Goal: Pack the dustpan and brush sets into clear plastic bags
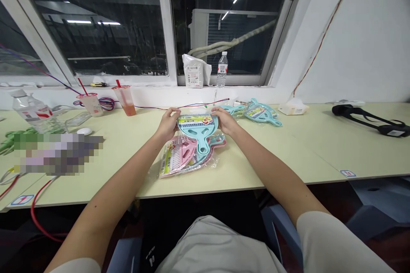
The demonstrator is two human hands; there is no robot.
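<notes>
Between my two hands is a blue mini dustpan and brush set point(199, 130) in a clear bag with a yellow label, its handle pointing toward me. My left hand point(168, 125) pinches the bag's upper left corner, while my right hand point(224, 120) grips the upper right. Beneath it on the table lies a pile of similar bagged sets, with a pink set point(175, 155) on the left and parts of others showing to the right. The held set hides some of this pile.
More bagged blue sets point(261, 113) lie at the back, right of my hands. Two drink cups point(124, 100) with red straws and a large bottle point(32, 111) stand left. A tissue pack point(293, 107) and black headgear point(371, 120) sit right. A water bottle point(222, 70) stands on the sill.
</notes>
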